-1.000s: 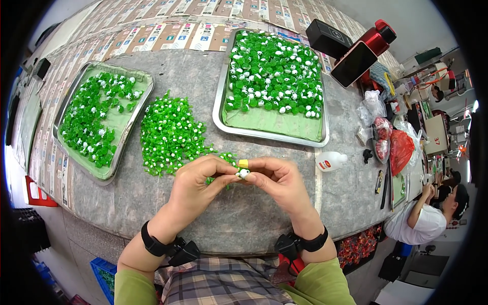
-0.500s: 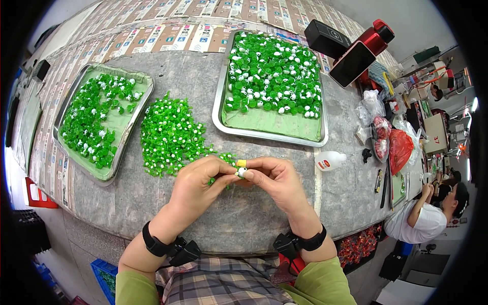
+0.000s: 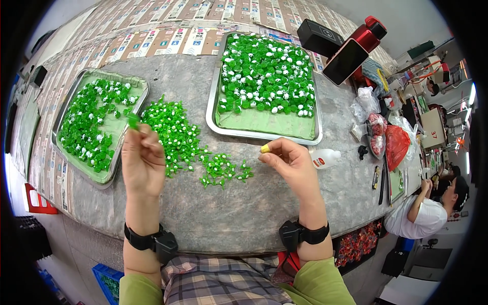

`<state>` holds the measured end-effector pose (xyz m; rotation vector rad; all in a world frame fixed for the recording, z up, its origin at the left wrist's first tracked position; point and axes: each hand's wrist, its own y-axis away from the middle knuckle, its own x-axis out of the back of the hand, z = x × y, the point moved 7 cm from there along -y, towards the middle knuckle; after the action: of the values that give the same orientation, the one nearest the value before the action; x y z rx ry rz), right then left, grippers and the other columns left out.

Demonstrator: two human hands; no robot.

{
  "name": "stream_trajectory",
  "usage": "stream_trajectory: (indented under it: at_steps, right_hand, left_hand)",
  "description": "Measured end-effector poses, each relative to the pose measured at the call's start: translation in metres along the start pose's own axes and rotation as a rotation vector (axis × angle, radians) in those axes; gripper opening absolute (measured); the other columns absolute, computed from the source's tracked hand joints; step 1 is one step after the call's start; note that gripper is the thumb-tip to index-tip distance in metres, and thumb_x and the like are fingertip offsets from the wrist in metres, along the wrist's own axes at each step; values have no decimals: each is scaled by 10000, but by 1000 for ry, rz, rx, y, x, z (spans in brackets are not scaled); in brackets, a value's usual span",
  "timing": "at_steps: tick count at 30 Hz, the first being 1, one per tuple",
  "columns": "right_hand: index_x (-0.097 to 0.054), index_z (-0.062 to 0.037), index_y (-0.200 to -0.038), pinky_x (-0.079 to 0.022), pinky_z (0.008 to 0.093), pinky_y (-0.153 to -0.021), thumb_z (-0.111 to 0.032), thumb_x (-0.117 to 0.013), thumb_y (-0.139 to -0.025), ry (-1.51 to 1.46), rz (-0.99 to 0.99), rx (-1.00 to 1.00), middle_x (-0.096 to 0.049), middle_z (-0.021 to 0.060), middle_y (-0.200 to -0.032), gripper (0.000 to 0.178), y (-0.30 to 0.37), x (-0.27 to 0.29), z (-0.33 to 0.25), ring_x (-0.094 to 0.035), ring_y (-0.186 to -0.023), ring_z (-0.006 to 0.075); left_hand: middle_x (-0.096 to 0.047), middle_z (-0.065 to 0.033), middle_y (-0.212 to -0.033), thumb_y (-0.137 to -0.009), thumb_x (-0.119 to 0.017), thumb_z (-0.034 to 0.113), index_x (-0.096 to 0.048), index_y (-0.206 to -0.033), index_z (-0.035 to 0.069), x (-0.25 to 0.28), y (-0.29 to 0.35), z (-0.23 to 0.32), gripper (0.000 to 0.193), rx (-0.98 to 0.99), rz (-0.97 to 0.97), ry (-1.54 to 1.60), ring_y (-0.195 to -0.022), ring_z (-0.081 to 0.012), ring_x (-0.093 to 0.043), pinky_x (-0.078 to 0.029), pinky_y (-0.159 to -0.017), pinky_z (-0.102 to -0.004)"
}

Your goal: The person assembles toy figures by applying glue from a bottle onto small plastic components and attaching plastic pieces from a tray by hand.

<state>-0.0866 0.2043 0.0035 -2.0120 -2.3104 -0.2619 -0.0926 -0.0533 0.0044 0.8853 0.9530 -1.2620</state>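
My left hand (image 3: 143,165) is raised beside the left tray (image 3: 115,136), thumb and fingers pinched on a small green plastic piece (image 3: 133,120). The piece is slightly blurred, and whether a white ball is fixed to it I cannot tell. My right hand (image 3: 294,168) hovers below the larger tray (image 3: 264,124), holding nothing, its thumb and index finger apart. Yellow tape (image 3: 265,148) wraps the index fingertip. Both trays hold many green pieces with white, eye-like balls. Between them lies a heap of green parts with white spots (image 3: 175,134), and a smaller cluster (image 3: 223,168) nearer me.
A white bottle (image 3: 325,158) lies just beyond my right hand. At the far right stand a black box (image 3: 319,38), a phone (image 3: 345,62) and a red flask (image 3: 367,35). Bags, including a red one (image 3: 397,146), line the right edge; a person (image 3: 427,211) sits beyond.
My hands have parted from the middle, where they held a small white ball with an eye. The left has swung left and up with the green piece; the right has moved right and opened.
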Motion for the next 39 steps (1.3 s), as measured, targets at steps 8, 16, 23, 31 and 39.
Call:
stream_trajectory:
  at_steps: [8,16,23,31,39]
  right_hand:
    - [-560,-13,-741,-407,289,-567,-134,-618,-681,517,-68,41,-536,67,-651,147,-3,-18,2,-510,-594,181]
    - [-542,-22,-705,-385,294,-561,-110,-639,-648,835,-41,260,-491,61,-634,142,1,-30,-11,-484,-631,192]
    - [-534,-35,-723,-388,336,-616,-99,-595,-676,653,-2,293,-511,76,-701,100,6,-31,-30,-483,-710,242]
    - [-539,-44,-721,-395,336,-618,-105,-597,-677,733,7,121,-510,70,-693,95,2,-22,-6,-497,-707,237]
    - [-530,-42,-744,-395,339,-623,-121,-603,-678,845,-22,226,-509,72,-708,127,2,-31,-9,-501,-696,229]
  left_hand:
    - [-457,-6,-715,-833,-462,282,-511,-924,44,-6,-5,15,259,-60,0,-4,-631,-96,-439,-436,-571,-190]
    - [-559,-28,-707,-818,-513,177,-565,-844,22,-20,17,-47,166,224,-133,-871,-592,-68,-504,-422,-543,-198]
    - [-575,-22,-728,-763,-574,79,-572,-870,-1,-17,31,-76,134,341,-207,-1149,-641,-52,-517,-427,-571,-181]
    - [-569,-35,-707,-793,-534,85,-563,-867,-9,-18,25,-67,123,279,-157,-1068,-610,-69,-527,-440,-550,-188]
    - [-570,-34,-718,-787,-539,70,-561,-872,-11,-17,26,-68,120,298,-174,-1050,-621,-71,-528,-441,-558,-192]
